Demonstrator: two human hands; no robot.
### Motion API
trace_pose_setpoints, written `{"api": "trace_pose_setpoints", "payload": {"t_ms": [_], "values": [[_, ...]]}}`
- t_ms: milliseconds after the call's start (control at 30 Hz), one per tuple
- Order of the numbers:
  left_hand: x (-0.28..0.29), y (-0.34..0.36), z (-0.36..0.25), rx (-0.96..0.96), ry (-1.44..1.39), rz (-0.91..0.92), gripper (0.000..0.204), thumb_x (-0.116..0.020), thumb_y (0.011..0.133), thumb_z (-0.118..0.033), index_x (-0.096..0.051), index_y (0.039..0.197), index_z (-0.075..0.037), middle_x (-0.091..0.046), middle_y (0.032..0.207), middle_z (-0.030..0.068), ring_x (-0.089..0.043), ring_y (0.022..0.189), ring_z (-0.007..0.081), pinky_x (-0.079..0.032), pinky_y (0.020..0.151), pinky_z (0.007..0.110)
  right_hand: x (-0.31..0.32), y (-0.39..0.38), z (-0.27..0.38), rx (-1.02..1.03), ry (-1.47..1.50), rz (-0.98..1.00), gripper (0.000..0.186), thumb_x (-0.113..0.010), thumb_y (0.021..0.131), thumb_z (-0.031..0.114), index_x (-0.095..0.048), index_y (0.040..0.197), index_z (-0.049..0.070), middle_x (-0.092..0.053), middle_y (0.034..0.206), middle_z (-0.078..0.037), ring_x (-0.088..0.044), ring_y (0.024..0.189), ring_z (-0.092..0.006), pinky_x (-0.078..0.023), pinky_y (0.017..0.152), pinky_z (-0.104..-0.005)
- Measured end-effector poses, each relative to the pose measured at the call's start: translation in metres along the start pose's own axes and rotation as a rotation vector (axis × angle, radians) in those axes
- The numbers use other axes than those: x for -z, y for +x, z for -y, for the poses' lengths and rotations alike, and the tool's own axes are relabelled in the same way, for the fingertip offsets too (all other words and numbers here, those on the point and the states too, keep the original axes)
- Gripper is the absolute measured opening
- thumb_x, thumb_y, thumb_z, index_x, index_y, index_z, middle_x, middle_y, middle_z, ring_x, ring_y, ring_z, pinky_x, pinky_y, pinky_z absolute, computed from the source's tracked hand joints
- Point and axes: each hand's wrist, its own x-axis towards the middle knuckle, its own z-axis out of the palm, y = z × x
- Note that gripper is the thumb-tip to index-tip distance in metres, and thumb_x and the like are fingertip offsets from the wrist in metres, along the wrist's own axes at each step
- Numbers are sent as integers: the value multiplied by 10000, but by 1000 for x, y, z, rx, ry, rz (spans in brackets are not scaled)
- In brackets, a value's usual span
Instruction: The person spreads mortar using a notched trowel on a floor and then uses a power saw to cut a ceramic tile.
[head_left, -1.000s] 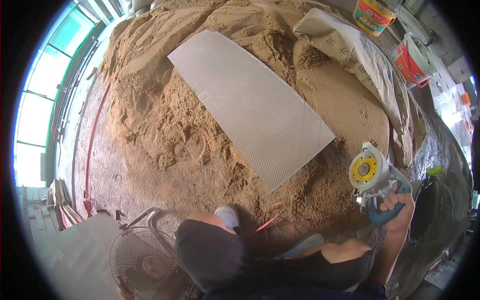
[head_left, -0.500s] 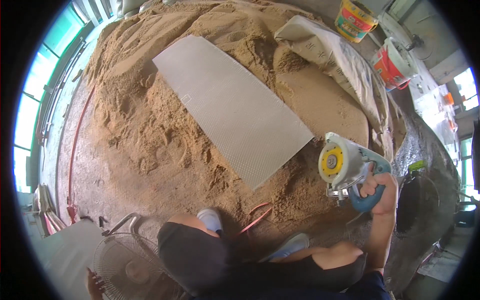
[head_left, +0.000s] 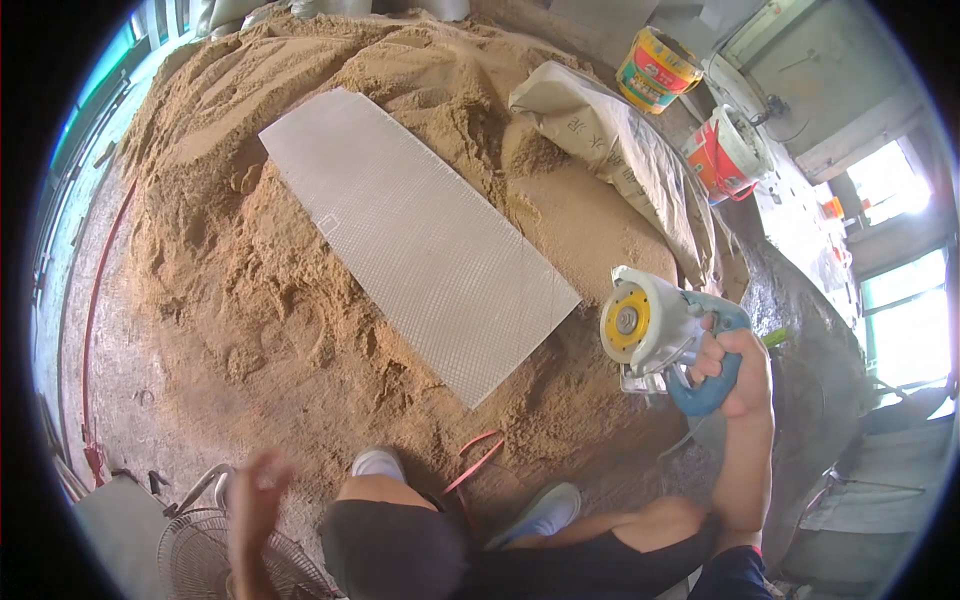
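My right hand [head_left: 728, 372] is closed round the blue-grey handle of a handheld circular saw [head_left: 655, 325]. The saw has a pale guard and a round yellow disc facing left, and it is held up off the ground, beyond the near right corner of the slab. A long light-grey slab [head_left: 420, 245] with a dimpled upper face lies slantwise on the sand. My left hand [head_left: 260, 505] is raised above a wire-guarded fan [head_left: 200, 560] at the lower left; it is blurred, its fingers look apart, and nothing shows in it.
A heap of brown sand [head_left: 285, 300] spreads under and around the slab. A pale woven sack [head_left: 625, 150] lies on its right side. Beyond stand a yellow-red bucket [head_left: 655, 72] and a white-red bucket [head_left: 725, 155]. A red strap [head_left: 475, 462] lies near my feet.
My left hand has left the fan's guard and come up and to the right. The whole view has shifted, so the slab appears further left. The saw stays in my right hand.
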Motion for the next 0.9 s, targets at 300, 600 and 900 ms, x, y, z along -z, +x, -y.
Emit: {"api": "trace_pose_setpoints", "payload": {"t_ms": [300,600,900], "values": [[-182,38,-27,-81,-368,904,302,-573,944,-331,-671,1015,-55,-685,875,20,-627,804,101,-500,713,255,-24,39,20,-89,14,99,208,-545,792,124,-533,978,32,-546,813,-45,-522,618,-123,-477,602,-326],[-157,-17,-20,-73,-630,1343,236,-550,973,-182,-586,1141,-21,-628,1039,43,-596,946,100,-484,829,254,-28,53,-30,150,-23,131,133,-537,734,30,-513,854,81,-481,743,-24,-452,580,-110,-430,545,-285],[-219,52,-84,-113,-955,1028,365,-510,975,-370,-569,1068,-22,-631,960,98,-613,779,139,-506,728,302,-43,49,-28,292,-78,-32,151,-510,728,14,-510,872,60,-481,773,-37,-460,596,-123,-420,566,-297]]}}
